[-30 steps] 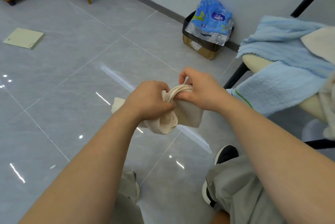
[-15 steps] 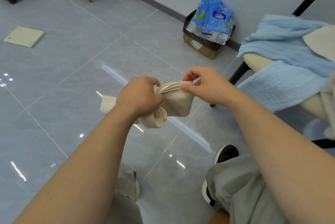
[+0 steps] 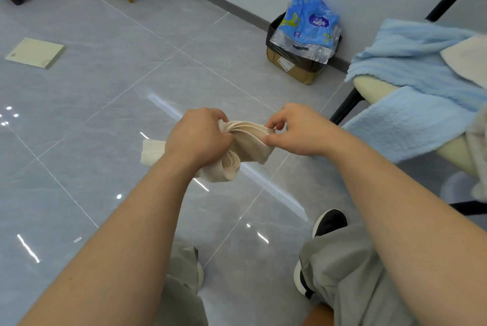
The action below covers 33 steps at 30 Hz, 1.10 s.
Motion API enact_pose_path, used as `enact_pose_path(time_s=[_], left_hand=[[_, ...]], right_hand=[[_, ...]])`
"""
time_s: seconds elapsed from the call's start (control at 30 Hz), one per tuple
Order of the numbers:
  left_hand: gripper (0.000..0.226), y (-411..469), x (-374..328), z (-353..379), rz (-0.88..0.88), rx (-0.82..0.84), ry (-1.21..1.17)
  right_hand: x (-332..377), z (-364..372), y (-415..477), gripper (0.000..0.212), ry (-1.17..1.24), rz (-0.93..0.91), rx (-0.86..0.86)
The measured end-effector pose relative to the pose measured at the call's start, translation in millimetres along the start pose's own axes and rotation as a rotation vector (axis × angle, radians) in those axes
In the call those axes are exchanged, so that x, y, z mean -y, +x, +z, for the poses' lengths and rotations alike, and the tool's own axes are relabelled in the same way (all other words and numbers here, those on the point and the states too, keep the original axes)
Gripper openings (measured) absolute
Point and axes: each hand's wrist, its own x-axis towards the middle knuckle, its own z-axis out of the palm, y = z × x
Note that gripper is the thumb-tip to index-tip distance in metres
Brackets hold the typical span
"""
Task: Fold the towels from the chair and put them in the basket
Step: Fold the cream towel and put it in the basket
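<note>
Right hand off left hand, towel between fingers

Hands meet in front, forearms converging.
The left hand fists the beige towel; the right hand pinches its edge.

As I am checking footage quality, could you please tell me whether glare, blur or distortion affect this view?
Head view: white streaks of glare on the glossy floor tiles, one streak passing behind the beige towel; left hand and right hand sharp, no motion blur; forearms stretched large near the bottom edge, wide-angle distortion; lighting even, shadows faint.
</note>
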Motion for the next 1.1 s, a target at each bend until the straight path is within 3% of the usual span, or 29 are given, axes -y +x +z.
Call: enact_pose_path(time_s=[0.33,0.67,1.0,1.1], left_hand=[[0.021,-0.2,-0.5,0.0,-0.005,0.012,-0.007],[0.020,-0.5,-3.5,1.2,0.012,0.015,-0.011],[0.027,-2.8,-5.1,1.7,0.017,0.074,0.036],[0.018,-2.3,-3.3,1.7,0.045,0.113,0.024]], right_hand=[[1.7,5.1,-0.7,0.024,-0.041,0.104,0.156],[7.5,9.4,-2.0,0.030,-0.104,0.076,0.187],[5.3,-4.9,-6.1,0.030,-0.137,0.123,0.144],[2.3,-8.3,-5.5,0.026,-0.136,0.155,0.092]])
